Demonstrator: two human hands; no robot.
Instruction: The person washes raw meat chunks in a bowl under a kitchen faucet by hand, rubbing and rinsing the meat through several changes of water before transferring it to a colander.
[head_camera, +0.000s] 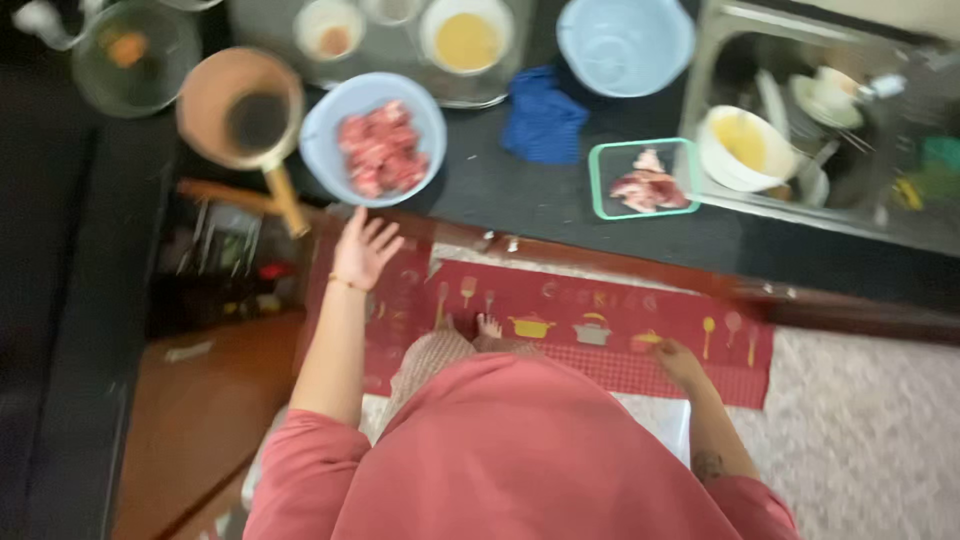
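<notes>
Left hand (364, 250) hovers, fingers spread, grip empty, just below the blue bowl of raw meat (373, 140) at the tabletop (520, 195) edge. Looks heavy, slick; take it under the rim. Right hand (678, 362) hangs low, grip unclear.

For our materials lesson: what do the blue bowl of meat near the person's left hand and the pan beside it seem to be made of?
Blue bowl: probably plastic, with a matte pastel, evenly coloured rim. Pan: its copper-brown body suggests coated metal or ceramic; its light brown handle looks wooden. The blur leaves both uncertain. The left hand reaches open toward the bowl.
</notes>
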